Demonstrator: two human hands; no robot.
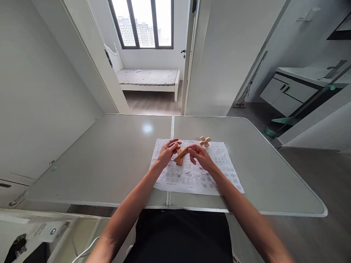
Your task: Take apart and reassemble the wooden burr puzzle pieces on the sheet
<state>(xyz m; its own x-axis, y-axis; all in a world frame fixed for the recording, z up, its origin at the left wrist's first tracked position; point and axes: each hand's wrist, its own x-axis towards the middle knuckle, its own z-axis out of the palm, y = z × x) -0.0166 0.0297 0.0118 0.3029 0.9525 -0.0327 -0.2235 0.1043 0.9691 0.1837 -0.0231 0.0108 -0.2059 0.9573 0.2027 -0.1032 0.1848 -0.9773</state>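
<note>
Both my hands are over a printed paper sheet on a grey folding table. My left hand pinches a small wooden puzzle piece at its fingertips. My right hand grips a longer wooden bar, tilted, its lower end near the paper. The two pieces meet between my hands. A small wooden cross-shaped assembly lies on the far edge of the sheet, just beyond my right hand.
The table's seam runs down its middle. Beyond it an open doorway shows a bed under a window. At the right stand a cabinet with a sink and a green-headed mop leaning on the floor.
</note>
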